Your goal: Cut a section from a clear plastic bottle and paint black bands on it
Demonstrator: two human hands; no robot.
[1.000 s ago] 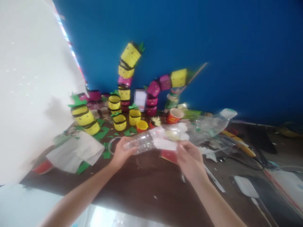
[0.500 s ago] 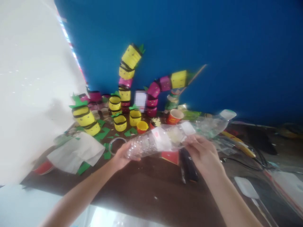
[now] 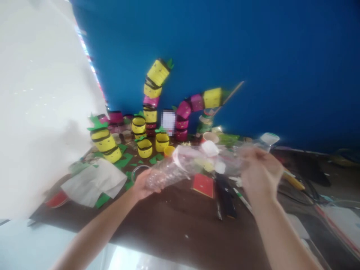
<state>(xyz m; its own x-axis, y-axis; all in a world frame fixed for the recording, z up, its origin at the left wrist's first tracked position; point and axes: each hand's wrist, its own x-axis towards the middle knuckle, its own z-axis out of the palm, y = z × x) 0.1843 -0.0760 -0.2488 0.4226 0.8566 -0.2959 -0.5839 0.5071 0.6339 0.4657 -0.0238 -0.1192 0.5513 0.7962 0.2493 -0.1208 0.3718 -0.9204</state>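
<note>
A clear plastic bottle lies tilted across the middle, its near end gripped in my left hand. A white band crosses the bottle, and a white square piece and a round white piece show at its far end. My right hand is over to the right, blurred, with its fingers curled. Blurred clear plastic runs between the bottle and these fingers; whether they pinch it cannot be told. Behind my right hand is another clear bottle, its pale end showing.
Yellow cup figures with green paper tops and magenta cup figures stand by the blue wall. White paper and green scraps lie left. A red booklet, black tool and yellow-handled tool lie on the brown table.
My right hand has moved right and slightly up, away from the bottle's far end. My left hand still holds the bottle. The red booklet is now more exposed.
</note>
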